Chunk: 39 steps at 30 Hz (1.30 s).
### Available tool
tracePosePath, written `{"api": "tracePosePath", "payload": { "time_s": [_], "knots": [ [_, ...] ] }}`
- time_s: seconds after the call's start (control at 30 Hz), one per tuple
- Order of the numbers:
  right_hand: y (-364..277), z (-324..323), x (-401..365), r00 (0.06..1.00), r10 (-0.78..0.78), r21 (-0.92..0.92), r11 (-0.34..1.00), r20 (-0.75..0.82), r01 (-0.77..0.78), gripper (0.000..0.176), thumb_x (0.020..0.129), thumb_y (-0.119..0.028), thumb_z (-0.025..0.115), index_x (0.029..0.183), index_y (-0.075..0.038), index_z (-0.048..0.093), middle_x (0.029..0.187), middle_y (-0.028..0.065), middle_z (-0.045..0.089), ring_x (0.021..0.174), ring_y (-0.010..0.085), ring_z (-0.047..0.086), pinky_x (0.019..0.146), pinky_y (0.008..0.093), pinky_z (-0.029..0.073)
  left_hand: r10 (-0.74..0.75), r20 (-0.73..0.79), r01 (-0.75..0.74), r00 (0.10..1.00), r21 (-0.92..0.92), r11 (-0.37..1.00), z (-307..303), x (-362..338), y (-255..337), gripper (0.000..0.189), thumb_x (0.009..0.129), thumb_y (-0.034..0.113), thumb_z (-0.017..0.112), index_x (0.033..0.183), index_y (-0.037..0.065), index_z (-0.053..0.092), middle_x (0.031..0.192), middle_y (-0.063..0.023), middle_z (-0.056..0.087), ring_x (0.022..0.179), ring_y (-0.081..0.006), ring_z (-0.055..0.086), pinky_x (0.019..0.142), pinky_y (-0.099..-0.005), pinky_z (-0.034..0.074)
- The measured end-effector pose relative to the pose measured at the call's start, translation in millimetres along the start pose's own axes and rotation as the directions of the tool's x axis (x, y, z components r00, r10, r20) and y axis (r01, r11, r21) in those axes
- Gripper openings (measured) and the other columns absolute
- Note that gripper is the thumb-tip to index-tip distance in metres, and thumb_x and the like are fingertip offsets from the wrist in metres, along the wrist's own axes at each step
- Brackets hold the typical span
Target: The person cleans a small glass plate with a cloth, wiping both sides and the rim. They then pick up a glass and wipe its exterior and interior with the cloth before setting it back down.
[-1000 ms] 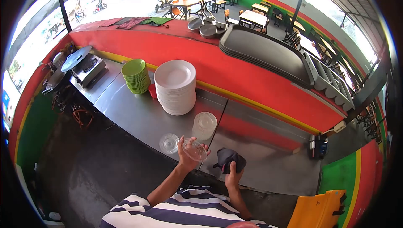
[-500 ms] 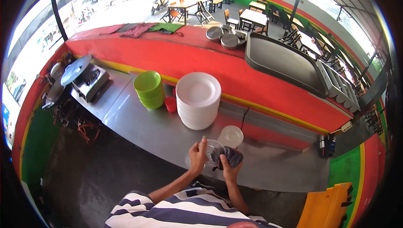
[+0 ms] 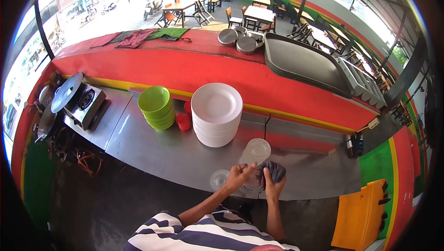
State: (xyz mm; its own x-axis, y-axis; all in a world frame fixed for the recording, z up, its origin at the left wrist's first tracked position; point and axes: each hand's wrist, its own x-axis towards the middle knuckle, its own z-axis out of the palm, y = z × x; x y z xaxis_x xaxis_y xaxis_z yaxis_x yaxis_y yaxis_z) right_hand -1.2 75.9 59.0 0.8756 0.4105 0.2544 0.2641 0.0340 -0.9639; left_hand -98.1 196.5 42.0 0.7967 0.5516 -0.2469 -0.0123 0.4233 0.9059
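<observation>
Just above the front edge of the metal counter (image 3: 180, 158), my left hand (image 3: 237, 177) pinches the rim of a small clear saucer (image 3: 251, 184). My right hand (image 3: 274, 189) is closed around a bunched dark grey cloth (image 3: 276, 171), which presses against the saucer's right side. My fingers and the cloth hide part of the saucer. Beyond my hands lies a pale, see-through round stack of saucers or lids (image 3: 257, 149). Another clear saucer (image 3: 218, 179) rests on the counter left of my left hand.
A tall stack of white plates (image 3: 216, 105), red cups (image 3: 183, 122) and stacked green bowls (image 3: 156, 105) stand behind my hands. At the left is a gas stove (image 3: 84, 105). Grey trays (image 3: 305, 59) and metal tins (image 3: 246, 44) sit on the red ledge (image 3: 152, 64).
Both hands have shifted right and toward the pale stack, carrying the saucer and cloth. The clear saucer on the left now shows uncovered. The head view has swung slightly right.
</observation>
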Motion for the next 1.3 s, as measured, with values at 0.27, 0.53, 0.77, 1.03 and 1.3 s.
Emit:
{"api": "tracePosePath", "payload": {
  "time_s": [0.27,0.53,0.77,1.03,1.3],
  "knots": [
    [13,26,-66,0.950,-0.311,-0.263,0.918,-0.015,0.296,0.046,0.081,-0.006,0.075,0.123,0.000,0.057,0.129,0.0203,0.055,0.120,0.0396,0.054,0.105,0.0488,0.039,-0.147,0.088,0.169,0.985,-0.348,0.922,-24,-3,-5,0.040,0.102,0.037,0.054,0.107,-0.002,0.061,0.113,-0.0181,0.068,0.097,-0.0277,0.070,0.085,-0.0399,0.060],
    [12,50,-91,0.853,-0.499,-0.274,0.809,0.152,0.521,0.039,0.076,-0.004,0.075,0.113,-0.006,0.061,0.123,0.0180,0.058,0.120,0.0404,0.055,0.103,0.0497,0.041,-0.149,-0.017,0.123,0.989,-0.480,0.869,-38,-15,9,0.032,0.103,0.036,0.053,0.099,0.005,0.060,0.105,-0.0117,0.068,0.096,-0.0220,0.067,0.083,-0.0343,0.055],
    [1,68,-67,0.787,-0.562,-0.243,0.751,0.255,0.615,0.046,0.065,0.004,0.072,0.109,-0.008,0.064,0.120,0.0135,0.061,0.119,0.0418,0.056,0.101,0.0517,0.043,-0.145,-0.014,0.119,0.989,-0.496,0.860,-41,-9,10,0.032,0.104,0.037,0.050,0.101,0.007,0.061,0.089,-0.0034,0.063,0.081,-0.0129,0.062,0.074,-0.0293,0.053],
    [-12,88,-33,0.835,-0.525,-0.247,0.797,0.164,0.551,0.044,0.066,0.005,0.073,0.108,-0.006,0.062,0.117,0.0141,0.062,0.119,0.0403,0.057,0.101,0.0500,0.044,-0.060,0.116,0.113,0.991,-0.534,0.838,-51,3,-2,0.040,0.107,0.035,0.040,0.123,0.002,0.053,0.114,-0.0129,0.063,0.103,-0.0224,0.065,0.091,-0.0391,0.055],
    [-18,96,-10,0.891,-0.451,-0.233,0.863,0.046,0.449,0.034,0.076,-0.006,0.079,0.106,-0.004,0.063,0.109,0.0143,0.064,0.107,0.0344,0.061,0.095,0.0433,0.047,-0.012,0.155,0.074,0.988,-0.401,0.913,-73,19,-25,0.033,0.106,0.039,0.045,0.102,0.009,0.059,0.093,-0.0055,0.066,0.083,-0.0171,0.066,0.073,-0.0354,0.055]
  ]
}}
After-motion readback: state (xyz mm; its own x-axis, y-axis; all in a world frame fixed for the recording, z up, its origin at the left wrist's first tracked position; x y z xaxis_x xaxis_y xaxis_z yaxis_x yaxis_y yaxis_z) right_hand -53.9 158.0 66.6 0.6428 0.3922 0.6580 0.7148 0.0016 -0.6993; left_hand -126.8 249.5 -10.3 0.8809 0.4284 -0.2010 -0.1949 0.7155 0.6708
